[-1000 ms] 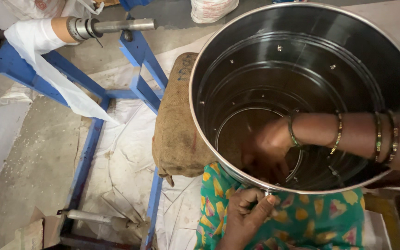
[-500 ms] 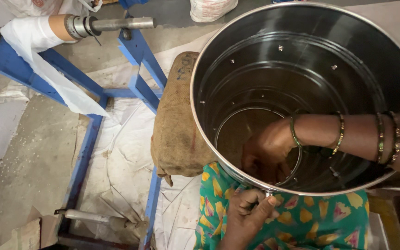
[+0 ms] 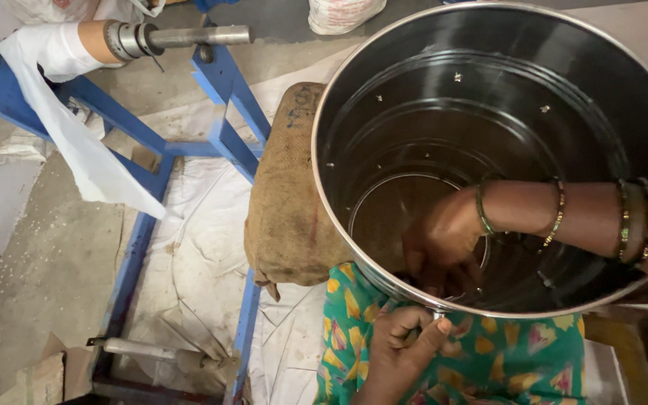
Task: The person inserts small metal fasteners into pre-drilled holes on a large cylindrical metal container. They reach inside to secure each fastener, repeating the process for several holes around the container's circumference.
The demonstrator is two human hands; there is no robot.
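Large stainless steel drum (image 3: 414,112), open top toward the camera, resting against the person's lap over green patterned fabric (image 3: 504,360) and leaning on a burlap-covered cushion (image 3: 286,202). Inside wall is polished, with stepped ribs and small rivet heads dotted around it.

Right hand (image 3: 440,247) is deep inside the drum, down near the bottom ring on the near side. Fingers point downward against the wall; cannot tell whether they are closed on anything, too dark and reflective there. Forearm carries several bangles (image 3: 556,214).

Left hand (image 3: 403,337) is outside, at the near lip of the drum, fingers curled shut around something small at the rim; thumb presses up toward the rolled edge. What it pinches is hidden.

Handling, my read: thin sheet metal, so light for its size but bulky and awkward. Rigid at the rolled rim and ribs, likely to flex or dent mid-wall. Polished surface is slippery. Best hold is the rolled rim, or two hands across opposite sides; edges near rivets may be sharp.

Around it: blue steel frame (image 3: 226,142) on the floor to the left, a horizontal metal shaft (image 3: 189,35) with white cloth (image 3: 76,142) hanging from it, and white sheeting (image 3: 196,255) underfoot.
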